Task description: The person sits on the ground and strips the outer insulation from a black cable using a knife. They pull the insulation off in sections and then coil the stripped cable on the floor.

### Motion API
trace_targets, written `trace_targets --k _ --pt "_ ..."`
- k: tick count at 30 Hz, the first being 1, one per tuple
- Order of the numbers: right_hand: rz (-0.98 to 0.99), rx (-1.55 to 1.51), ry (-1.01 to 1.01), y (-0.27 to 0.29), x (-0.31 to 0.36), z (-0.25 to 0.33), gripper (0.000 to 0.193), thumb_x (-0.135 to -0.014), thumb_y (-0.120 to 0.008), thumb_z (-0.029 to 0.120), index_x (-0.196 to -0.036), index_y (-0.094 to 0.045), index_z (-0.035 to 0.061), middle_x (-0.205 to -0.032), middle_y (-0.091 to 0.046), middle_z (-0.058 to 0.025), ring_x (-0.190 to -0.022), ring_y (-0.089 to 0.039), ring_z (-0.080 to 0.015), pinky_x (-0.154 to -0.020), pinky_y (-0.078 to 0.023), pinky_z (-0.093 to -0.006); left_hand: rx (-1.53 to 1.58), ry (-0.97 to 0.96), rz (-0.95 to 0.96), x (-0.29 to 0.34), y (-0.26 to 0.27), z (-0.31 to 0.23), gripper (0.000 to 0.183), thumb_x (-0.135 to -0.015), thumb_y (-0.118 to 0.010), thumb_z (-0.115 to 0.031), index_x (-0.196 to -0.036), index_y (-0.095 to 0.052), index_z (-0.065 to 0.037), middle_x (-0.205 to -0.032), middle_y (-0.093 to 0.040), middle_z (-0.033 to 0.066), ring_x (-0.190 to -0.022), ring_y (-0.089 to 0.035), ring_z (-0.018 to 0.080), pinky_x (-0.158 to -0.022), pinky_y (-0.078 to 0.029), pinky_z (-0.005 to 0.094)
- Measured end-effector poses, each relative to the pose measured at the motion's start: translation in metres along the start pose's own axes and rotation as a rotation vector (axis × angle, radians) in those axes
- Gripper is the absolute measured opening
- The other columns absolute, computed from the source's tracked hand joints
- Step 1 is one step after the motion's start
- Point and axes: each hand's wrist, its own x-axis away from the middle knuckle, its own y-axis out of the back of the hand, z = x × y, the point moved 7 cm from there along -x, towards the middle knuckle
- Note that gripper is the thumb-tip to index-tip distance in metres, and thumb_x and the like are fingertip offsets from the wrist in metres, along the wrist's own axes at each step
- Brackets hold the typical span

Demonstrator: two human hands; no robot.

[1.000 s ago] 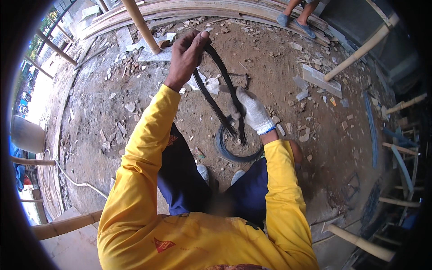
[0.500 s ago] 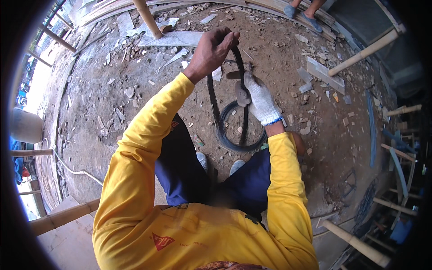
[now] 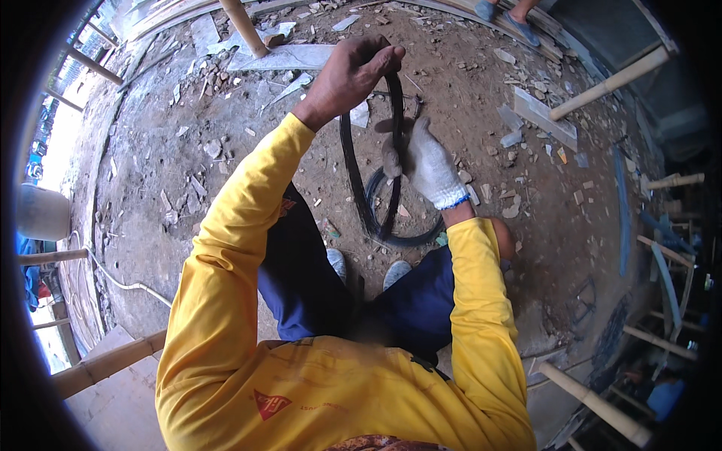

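The left hand (image 3: pixel 351 79) grasps the looped black bundle (image 3: pixel 395 98) at 12 o'clock; the gloved right hand (image 3: pixel 427 161) grips it at 3 o'clock.

Bundle (image 3: pixel 348 154) hangs from my left grip (image 3: pixel 357 73); my right grip (image 3: pixel 427 161) lower, against it. Coil (image 3: pixel 417 241) on ground (image 3: pixel 541 225) before my shoes (image 3: pixel 397 273). Container (image 3: pixel 43 213) far left. Another person's feet (image 3: pixel 521 28) ahead, right.

Left hand (image 3: pixel 352 73) hiding bundle (image 3: pixel 348 150) top from me; coil (image 3: pixel 412 241) partly covered; can't tell right hand (image 3: pixel 430 164) grip; co-worker's legs (image 3: pixel 524 9) cut by edge.
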Motion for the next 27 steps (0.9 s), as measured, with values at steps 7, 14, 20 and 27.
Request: trace_targets --k 7,14,20,27 --pt "-0.187 0.05 0.071 0.012 0.003 0.014 0.053 -0.113 -0.048 0.054 -0.12 -0.068 0.005 -0.092 -0.066 -0.0009 -0.075 -0.055 -0.0099 -0.07 -0.046 -0.0282 -0.071 0.058 0.173 0.018 -0.047 -0.003 0.036 -0.11 -0.064 -0.033 -0.107 -0.069 0.002 -0.082 -0.07 0.0125 -0.075 -0.061 0.0137 -0.072 -0.054 0.0381" --pt "-0.102 0.217 -0.06 0.01 0.005 0.019 0.053 -0.112 -0.053 0.051 -0.108 -0.074 0.0027 -0.082 -0.063 0.0007 -0.07 -0.055 -0.0088 -0.068 -0.045 -0.0264 -0.123 0.029 0.183 0.015 -0.046 0.0 0.037 -0.111 -0.06 -0.033 -0.104 -0.069 0.003 -0.088 -0.073 0.0132 -0.079 -0.066 0.018 -0.074 -0.055 0.0386" --pt "-0.026 0.252 -0.125 0.018 0.015 -0.008 0.044 -0.113 -0.054 0.039 -0.125 -0.074 0.0018 -0.09 -0.068 -0.0001 -0.079 -0.06 -0.007 -0.077 -0.049 -0.0234 -0.096 0.086 -0.088 -0.011 0.028 0.008 0.045 -0.109 -0.063 -0.038 -0.128 -0.071 0.002 -0.117 -0.078 0.0189 -0.112 -0.075 0.0239 -0.105 -0.057 0.0383" --pt "0.017 0.454 -0.201 0.037 0.015 -0.027 0.038 -0.115 -0.052 0.034 -0.123 -0.072 0.0023 -0.076 -0.053 0.0066 -0.072 -0.047 -0.0065 -0.069 -0.041 -0.0253 0.032 0.197 -0.269 0.004 0.07 0.032 0.036 -0.107 -0.068 -0.041 -0.102 -0.074 -0.005 -0.07 -0.053 -0.0073 -0.055 -0.044 0.0014 -0.046 -0.032 0.0203"
